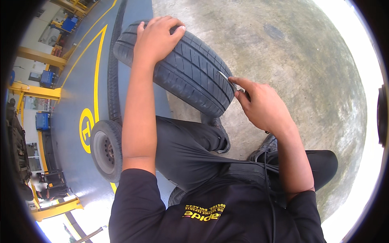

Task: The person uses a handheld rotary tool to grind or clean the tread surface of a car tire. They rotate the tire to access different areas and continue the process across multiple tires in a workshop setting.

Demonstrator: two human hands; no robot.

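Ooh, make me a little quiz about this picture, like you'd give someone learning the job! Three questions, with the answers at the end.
1. Which hand rests spread on top of the tire?
2. True or false: the other hand is empty.
3. What colour are the lines on the blue floor? A) red B) yellow C) green

Key:
1. The left hand.
2. False: the right hand holds a thin tool, its pale tip over the tread.
3. B) yellow.
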